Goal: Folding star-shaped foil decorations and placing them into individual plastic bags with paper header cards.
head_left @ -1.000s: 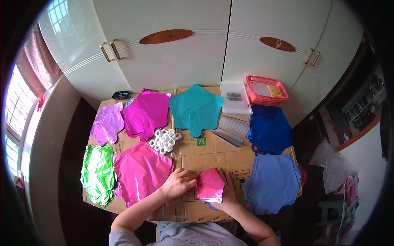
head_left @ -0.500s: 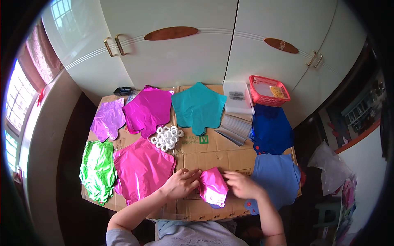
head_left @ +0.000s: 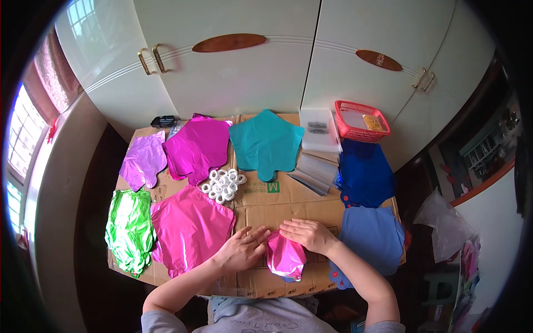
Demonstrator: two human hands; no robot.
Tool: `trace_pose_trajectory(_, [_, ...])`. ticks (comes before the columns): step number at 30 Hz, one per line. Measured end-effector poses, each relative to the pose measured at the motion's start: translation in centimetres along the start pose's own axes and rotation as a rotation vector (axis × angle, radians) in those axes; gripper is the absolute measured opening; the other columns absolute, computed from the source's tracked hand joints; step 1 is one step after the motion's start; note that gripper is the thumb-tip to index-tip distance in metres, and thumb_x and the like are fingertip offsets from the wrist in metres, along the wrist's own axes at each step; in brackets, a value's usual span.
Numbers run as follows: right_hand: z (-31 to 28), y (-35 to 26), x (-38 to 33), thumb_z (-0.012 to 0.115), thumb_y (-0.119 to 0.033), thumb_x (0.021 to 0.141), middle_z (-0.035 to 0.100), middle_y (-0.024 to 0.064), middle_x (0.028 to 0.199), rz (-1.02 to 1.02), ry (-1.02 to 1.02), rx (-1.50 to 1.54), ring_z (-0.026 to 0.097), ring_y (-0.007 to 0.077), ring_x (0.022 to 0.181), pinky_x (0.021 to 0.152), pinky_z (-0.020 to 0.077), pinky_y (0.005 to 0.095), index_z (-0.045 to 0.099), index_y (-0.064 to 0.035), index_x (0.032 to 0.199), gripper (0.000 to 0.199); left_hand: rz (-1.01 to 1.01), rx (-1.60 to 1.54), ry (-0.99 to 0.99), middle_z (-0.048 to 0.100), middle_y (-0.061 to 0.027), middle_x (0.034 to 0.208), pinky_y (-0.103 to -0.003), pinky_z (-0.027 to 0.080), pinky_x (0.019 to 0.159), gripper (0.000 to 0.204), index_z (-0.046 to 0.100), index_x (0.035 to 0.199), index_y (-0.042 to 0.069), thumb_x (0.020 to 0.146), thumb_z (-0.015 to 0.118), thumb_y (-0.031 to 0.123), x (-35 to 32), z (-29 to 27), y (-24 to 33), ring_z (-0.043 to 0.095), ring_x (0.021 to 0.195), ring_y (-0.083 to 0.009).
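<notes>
A folded pink foil balloon [head_left: 286, 260] lies on the cardboard in front of me, with a sliver of blue showing under its near edge. My left hand [head_left: 243, 250] rests flat at its left side, fingertips reaching its upper left edge. Across its top edge, my right hand [head_left: 312, 236] lies with the fingers stretched out and pressing down on the foil. Neither hand grips anything. Left of my left hand is a stack of flat pink foil balloons [head_left: 191, 227]; right of my right forearm is a light blue stack [head_left: 372, 236].
Flat foil stacks ring the cardboard [head_left: 261, 213]: green [head_left: 129, 230], lilac [head_left: 143, 161], magenta [head_left: 199, 145], teal [head_left: 266, 141] and dark blue [head_left: 366, 176]. White rings [head_left: 222, 186] are heaped mid-left. Grey strips [head_left: 315, 172], a clear box [head_left: 321, 130] and a red basket [head_left: 362, 135] stand at far right.
My right hand has moved left from beside the folded pink balloon onto its top edge. My left hand stays at the balloon's left side.
</notes>
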State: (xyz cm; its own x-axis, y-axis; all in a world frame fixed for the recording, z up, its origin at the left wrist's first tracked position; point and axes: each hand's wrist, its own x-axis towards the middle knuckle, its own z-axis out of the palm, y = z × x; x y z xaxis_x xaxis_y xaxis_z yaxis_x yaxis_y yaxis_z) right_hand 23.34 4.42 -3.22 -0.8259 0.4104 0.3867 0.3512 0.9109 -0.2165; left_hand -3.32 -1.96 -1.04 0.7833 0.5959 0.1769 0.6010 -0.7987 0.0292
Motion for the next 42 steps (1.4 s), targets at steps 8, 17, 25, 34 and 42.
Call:
trace_pose_trajectory(8, [0.2, -0.1, -0.1, 0.053, -0.012, 0.086, 0.064, 0.0056, 0.119, 0.018, 0.013, 0.009, 0.059, 0.0194, 0.114, 0.101, 0.045, 0.0341, 0.067, -0.0097, 0.111, 0.03, -0.028, -0.126, -0.087, 0.048, -0.0102, 0.139, -0.045, 0.03, 0.109, 0.059, 0.045, 0.136, 0.006, 0.09, 0.055, 0.041, -1.4, -0.5, 1.2, 0.042, 0.132, -0.023])
trace_pose_trajectory(17, [-0.1, -0.1, -0.5, 0.052, -0.011, 0.086, 0.058, 0.0068, 0.128, 0.05, -0.082, 0.008, 0.051, 0.0205, 0.124, 0.107, 0.0384, 0.036, 0.062, -0.0105, 0.12, 0.036, 0.044, -0.186, -0.133, 0.04, -0.0185, 0.143, -0.048, 0.026, 0.111, 0.062, 0.041, 0.14, 0.011, 0.092, 0.047, 0.049, -1.7, -1.3, 2.8, 0.039, 0.133, -0.0307])
trace_pose_trajectory(25, [-2.3, -3.4, -2.9, 0.052, -0.007, 0.077, 0.044, 0.0076, 0.143, -0.017, -0.305, 0.066, 0.037, 0.022, 0.136, 0.114, 0.0273, 0.0386, 0.045, -0.0093, 0.138, 0.062, 0.103, -0.18, -0.142, 0.037, -0.0231, 0.143, -0.051, 0.027, 0.109, 0.062, 0.038, 0.142, 0.018, 0.091, 0.045, 0.053, -1.6, -2.2, 2.8, 0.038, 0.133, -0.0337])
trace_pose_trajectory(34, [-1.6, -9.4, -5.7, 0.071, -0.033, 0.072, 0.039, 0.014, 0.146, 0.07, -0.333, 0.086, 0.034, 0.0259, 0.137, 0.114, 0.0255, 0.0393, 0.041, -0.0023, 0.139, 0.079, 0.035, -0.22, -0.02, 0.051, -0.019, 0.132, -0.049, 0.035, 0.103, 0.056, 0.055, 0.121, 0.006, 0.082, 0.059, 0.046, -4.0, -1.1, 7.7, 0.048, 0.125, -0.0295])
trace_pose_trajectory(42, [-1.0, -12.2, -7.1, 0.067, -0.026, 0.077, 0.053, 0.0093, 0.134, -0.047, -0.187, -0.059, 0.047, 0.0231, 0.128, 0.108, 0.0368, 0.0373, 0.056, -0.0045, 0.125, 0.054, 0.013, -0.096, 0.162, 0.063, -0.0085, 0.117, -0.034, 0.045, 0.094, 0.025, 0.065, 0.102, 0.006, 0.081, 0.059, 0.019, -5.8, 0.4, 11.4, 0.059, 0.111, -0.0187])
